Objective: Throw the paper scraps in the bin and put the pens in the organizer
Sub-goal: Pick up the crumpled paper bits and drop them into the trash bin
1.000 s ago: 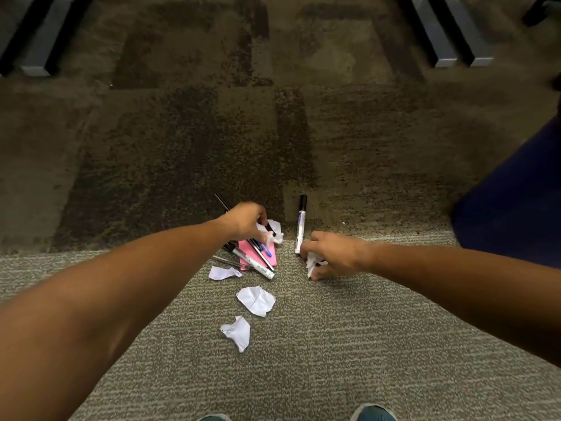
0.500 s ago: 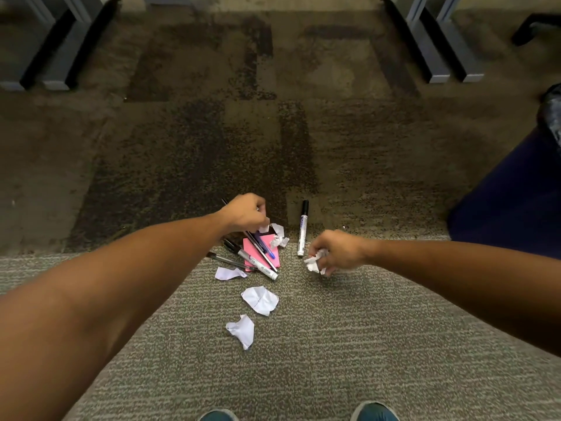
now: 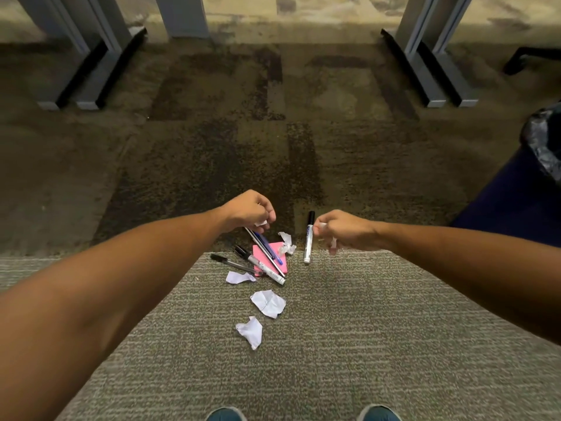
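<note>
My left hand [image 3: 252, 209] is curled above the pile and pinches a small white paper scrap [image 3: 261, 223]. My right hand [image 3: 344, 229] grips another white scrap [image 3: 333, 242] that pokes out below its fingers. On the carpet lie a white marker with a black cap [image 3: 309, 238], a second marker [image 3: 261, 265], a blue pen [image 3: 270, 247], a black pen [image 3: 232, 263] and a pink sticky-note pad [image 3: 267, 250]. Loose scraps remain: one crumpled on the pad [image 3: 287, 243], one left of it [image 3: 239, 277], two nearer me [image 3: 268, 302] [image 3: 250, 331]. The dark blue bin [image 3: 522, 192] with a black liner stands at the right.
Grey table legs stand at the back left [image 3: 91, 71] and back right [image 3: 431, 68]. A black chair base [image 3: 528, 56] shows at the far right. My shoe tips [image 3: 224, 414] are at the bottom edge. No organizer is in view.
Both hands have lifted off the carpet, each carrying a paper scrap. The camera has tilted up, bringing the table legs and the bin's liner into view.
</note>
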